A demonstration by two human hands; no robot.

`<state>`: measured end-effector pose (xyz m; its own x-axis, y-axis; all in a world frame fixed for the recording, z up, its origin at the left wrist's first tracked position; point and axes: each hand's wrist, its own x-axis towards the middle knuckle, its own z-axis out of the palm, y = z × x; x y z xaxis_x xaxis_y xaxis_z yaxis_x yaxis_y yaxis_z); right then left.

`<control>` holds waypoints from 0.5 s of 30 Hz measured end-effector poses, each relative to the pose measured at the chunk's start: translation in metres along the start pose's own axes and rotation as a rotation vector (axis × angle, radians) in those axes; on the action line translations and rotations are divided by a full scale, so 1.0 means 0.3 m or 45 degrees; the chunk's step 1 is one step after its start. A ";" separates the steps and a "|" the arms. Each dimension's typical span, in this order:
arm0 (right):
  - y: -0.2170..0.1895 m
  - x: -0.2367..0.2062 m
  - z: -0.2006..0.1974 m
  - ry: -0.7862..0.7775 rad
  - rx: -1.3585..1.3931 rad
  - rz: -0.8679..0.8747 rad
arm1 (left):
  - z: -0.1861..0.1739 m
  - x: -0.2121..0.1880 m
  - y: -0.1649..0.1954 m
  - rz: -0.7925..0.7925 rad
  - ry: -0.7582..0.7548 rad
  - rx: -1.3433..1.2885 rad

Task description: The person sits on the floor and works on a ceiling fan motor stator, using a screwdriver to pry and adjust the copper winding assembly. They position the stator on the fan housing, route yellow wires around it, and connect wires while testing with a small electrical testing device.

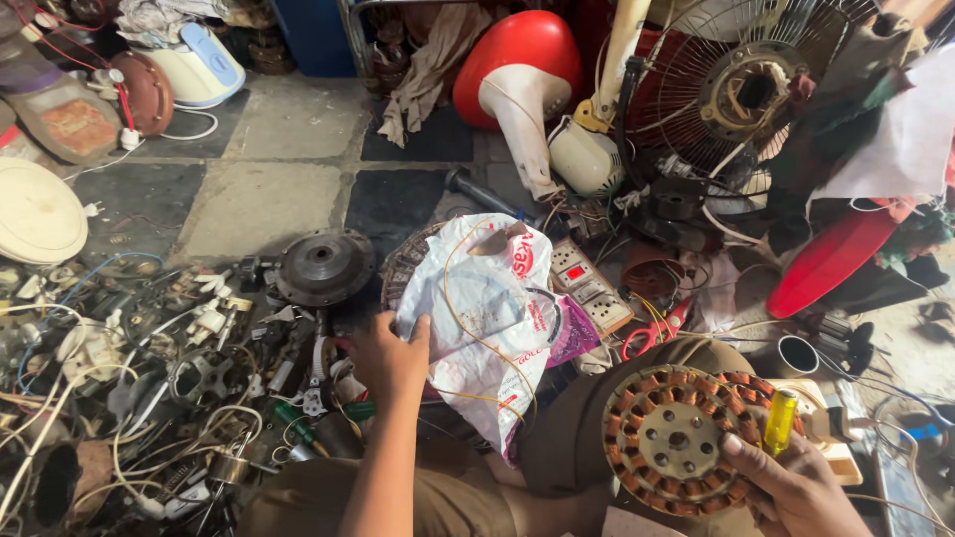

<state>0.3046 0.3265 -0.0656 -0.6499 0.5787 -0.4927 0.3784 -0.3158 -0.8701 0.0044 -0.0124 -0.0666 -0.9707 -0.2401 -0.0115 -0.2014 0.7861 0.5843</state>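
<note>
left hand [390,360] grips crinkled white plastic bag [484,313] on floor clutter | right hand [791,489] holds round copper-wound stator [671,435] and yellow-handled screwdriver [779,420] over lap

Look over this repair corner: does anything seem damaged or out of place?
Yes. A fan lies tilted with its grille off, motor bared. Loose parts and wires litter the floor. The right hand holds a bare wound stator.

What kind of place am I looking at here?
Likely an informal fan and appliance repair spot on a stone floor: a copper-wound stator in the right hand, a caged fan, heaps of loose parts.
</note>
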 end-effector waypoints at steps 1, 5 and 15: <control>0.006 0.003 -0.001 -0.022 0.009 -0.021 | 0.001 0.008 0.003 0.166 0.099 -0.132; 0.017 -0.001 -0.033 -0.003 0.113 -0.119 | 0.004 -0.001 0.005 0.427 0.222 -0.733; -0.127 -0.025 -0.146 0.049 0.308 -0.400 | -0.145 0.134 -0.037 0.215 0.698 -1.690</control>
<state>0.3239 0.3670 -0.0280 -0.6825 0.7015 -0.2053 -0.0042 -0.2847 -0.9586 -0.0267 -0.0557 -0.0381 -0.7373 -0.6231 0.2610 0.4723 -0.1992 0.8587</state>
